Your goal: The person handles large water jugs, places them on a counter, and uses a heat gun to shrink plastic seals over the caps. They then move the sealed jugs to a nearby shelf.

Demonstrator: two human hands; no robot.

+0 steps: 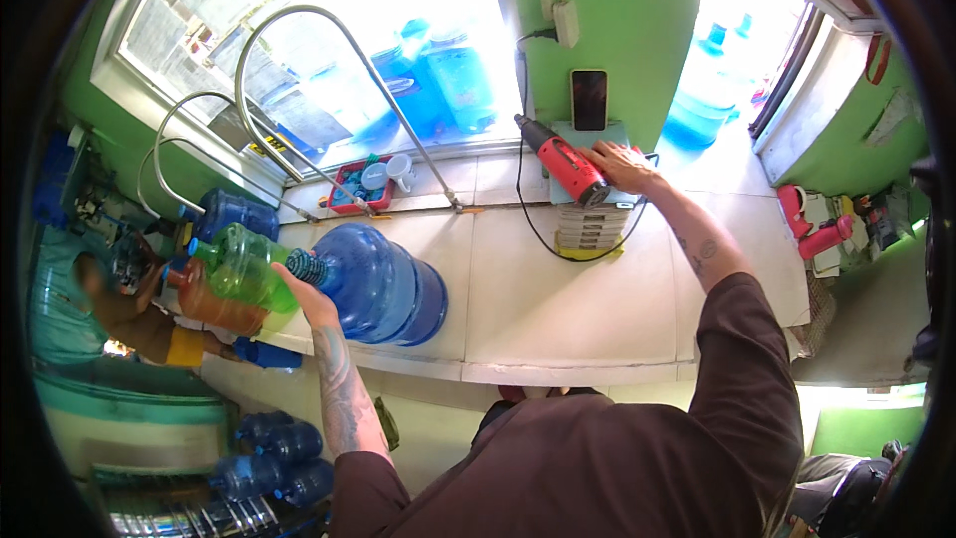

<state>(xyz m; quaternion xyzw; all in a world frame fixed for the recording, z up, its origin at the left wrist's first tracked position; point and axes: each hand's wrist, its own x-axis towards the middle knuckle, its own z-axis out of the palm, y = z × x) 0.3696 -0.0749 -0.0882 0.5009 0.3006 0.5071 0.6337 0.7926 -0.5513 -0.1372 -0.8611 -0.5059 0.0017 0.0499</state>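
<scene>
My left hand [308, 296] is at the capped neck of a large blue water jug [373, 285] that stands upright on the tiled counter [567, 299]. Its thumb is raised beside the neck and its fingers are hidden, so the grip is unclear. A dark ridged sleeve [306, 267] covers the jug's cap. On the right, my right hand [624, 167] is closed over the handle of a red and black heat gun [566, 164], largely hiding the handle. The heat gun lies on top of a stack of small plastic drawers [590, 228].
Left of the blue jug stand a green jug [250, 267] and an orange jug [216, 299]. Curved metal pipes [351, 48] rise by the window. A red basket [360, 187], a mug [401, 172], and a phone [589, 100] sit behind. Another person's arm [142, 329] reaches in at left.
</scene>
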